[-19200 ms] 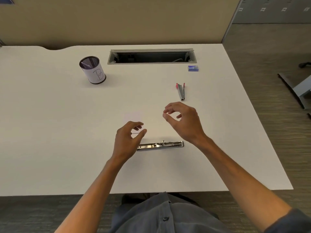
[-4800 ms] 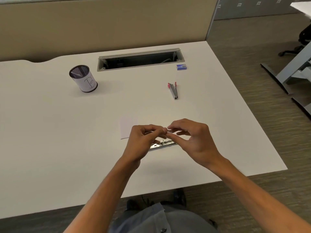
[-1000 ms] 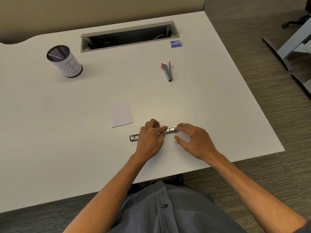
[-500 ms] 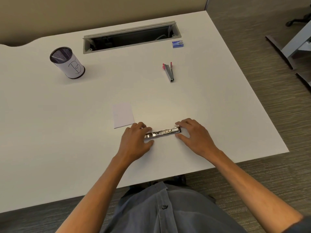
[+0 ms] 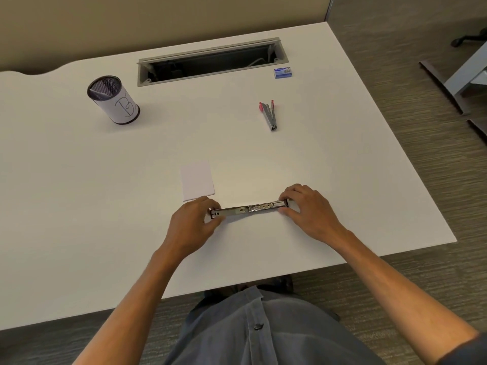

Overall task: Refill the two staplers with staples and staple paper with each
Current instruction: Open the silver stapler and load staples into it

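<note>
the metal stapler (image 5: 249, 208) lies opened out flat and long on the white desk (image 5: 79, 206), near the front edge, running left to right. largest around it is the desk itself, with a long cable slot (image 5: 210, 61) cut into its far side. the person's two forearms reach in from below over a grey-blue shirt (image 5: 263, 333). the left hand (image 5: 191, 223) sits at the stapler's left end, thumb and fingers curled round and pinching that end. the right hand (image 5: 308, 210) sits at the right end, fingertips bent and closed on it from both sides. a mesh pen cup (image 5: 113, 100) with a white paper wrap stands far left. a small white paper (image 5: 197, 180) lies flat just beyond the left hand, apart from the stapler. a second stapler (image 5: 270, 115), grey with red ends, lies well beyond the right hand. smallest, a blue staple box (image 5: 283, 72) rests just beside the slot's right end.
</note>
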A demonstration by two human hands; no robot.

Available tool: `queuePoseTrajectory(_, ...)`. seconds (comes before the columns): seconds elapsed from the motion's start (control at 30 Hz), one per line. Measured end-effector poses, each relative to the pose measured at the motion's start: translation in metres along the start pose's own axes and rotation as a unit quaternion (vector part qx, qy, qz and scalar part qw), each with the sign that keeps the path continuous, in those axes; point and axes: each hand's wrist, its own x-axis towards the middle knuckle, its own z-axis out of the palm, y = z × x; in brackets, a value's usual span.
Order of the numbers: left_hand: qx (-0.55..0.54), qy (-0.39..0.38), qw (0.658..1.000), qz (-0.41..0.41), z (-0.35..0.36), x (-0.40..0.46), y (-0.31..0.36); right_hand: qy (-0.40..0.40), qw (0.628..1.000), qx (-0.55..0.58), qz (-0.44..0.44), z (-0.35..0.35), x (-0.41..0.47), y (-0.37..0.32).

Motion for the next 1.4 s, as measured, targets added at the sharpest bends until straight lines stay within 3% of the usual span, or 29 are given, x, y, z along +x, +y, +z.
queuePoseTrajectory(0.2, -0.162, 0.045, 0.986, -0.004, 0.000, 0.001, 0.015, -0.023, 0.991, 0.114, 0.064, -0.008, 0.000, -0.003)
queuePoseTrajectory(0.37, -0.279, 0.084, 0.957, -0.009, 0.009, 0.000, 0.040, 0.001, 0.971, 0.219, 0.101, -0.007, -0.004, -0.007)
queuePoseTrajectory(0.63, -0.253, 0.125, 0.957, 0.060, 0.034, 0.007, 0.067, 0.046, 0.950, 0.287, 0.118, -0.006, -0.011, -0.018)
queuePoseTrajectory(0.77, -0.203, 0.113, 0.969, 0.080, 0.043, 0.007, 0.070, 0.051, 0.943, 0.309, 0.114, -0.007, -0.012, -0.026)
queuePoseTrajectory(0.93, -0.113, 0.040, 0.989, 0.088, 0.042, 0.000, 0.074, 0.073, 0.921, 0.364, 0.120, -0.013, -0.011, -0.038)
queuePoseTrajectory(1.0, -0.099, 0.053, 0.991, 0.076, 0.041, -0.001, 0.075, 0.079, 0.914, 0.380, 0.114, -0.016, -0.012, -0.046)
queuePoseTrajectory(1.1, -0.145, 0.089, 0.984, 0.056, 0.032, 0.003, 0.077, 0.085, 0.907, 0.400, 0.100, -0.022, -0.015, -0.057)
queuePoseTrajectory(1.23, -0.227, 0.070, 0.971, 0.037, 0.021, 0.004, 0.079, 0.071, 0.908, 0.406, 0.075, -0.029, -0.012, -0.060)
queuePoseTrajectory(1.33, -0.315, 0.026, 0.949, 0.019, 0.014, 0.003, 0.083, -0.004, 0.905, 0.421, 0.066, -0.030, -0.008, -0.055)
queuePoseTrajectory(1.4, -0.372, -0.014, 0.928, 0.016, 0.010, 0.001, 0.086, -0.061, 0.880, 0.467, 0.067, -0.031, -0.007, -0.055)
